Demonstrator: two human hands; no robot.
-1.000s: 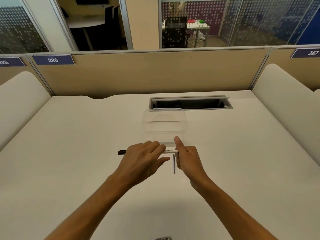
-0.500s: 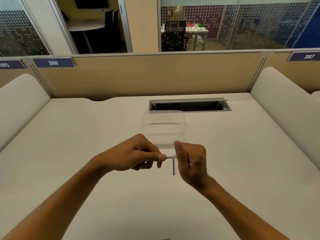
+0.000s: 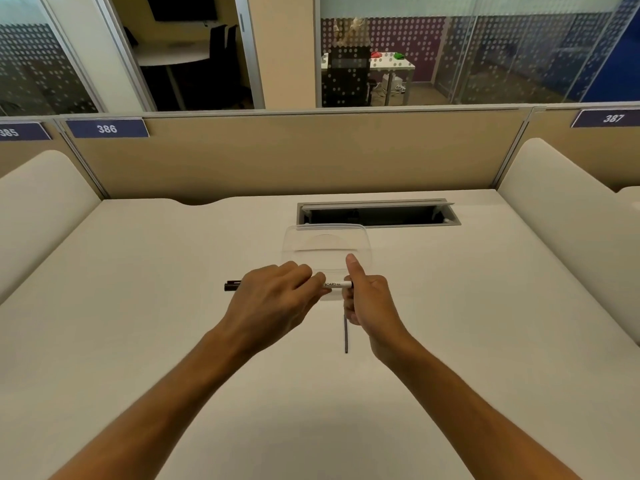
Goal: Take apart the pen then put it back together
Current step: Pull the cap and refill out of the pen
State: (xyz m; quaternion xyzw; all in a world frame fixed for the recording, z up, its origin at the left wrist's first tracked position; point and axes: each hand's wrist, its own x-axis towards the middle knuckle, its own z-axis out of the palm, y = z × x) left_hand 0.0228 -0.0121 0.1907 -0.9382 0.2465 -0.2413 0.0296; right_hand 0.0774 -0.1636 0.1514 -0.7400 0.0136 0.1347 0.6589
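Observation:
A white pen [image 3: 336,285] with black lettering is held level above the desk between both hands. Its black cap end [image 3: 231,285] sticks out to the left of my left hand [image 3: 273,303], whose fingers curl over the barrel. My right hand [image 3: 367,299] grips the pen's right end with curled fingers, thumb pointing up. A thin dark refill rod [image 3: 346,336] lies on the desk just below my right hand, pointing toward me.
A clear plastic container [image 3: 327,249] sits on the white desk [image 3: 173,271] just behind the hands. Behind it is an open cable slot [image 3: 377,213]. Beige partitions stand at the back, padded white dividers on both sides.
The hands came down a little with the pen. My left hand rolled back flat over the barrel, so the black cap end shows again at its left.

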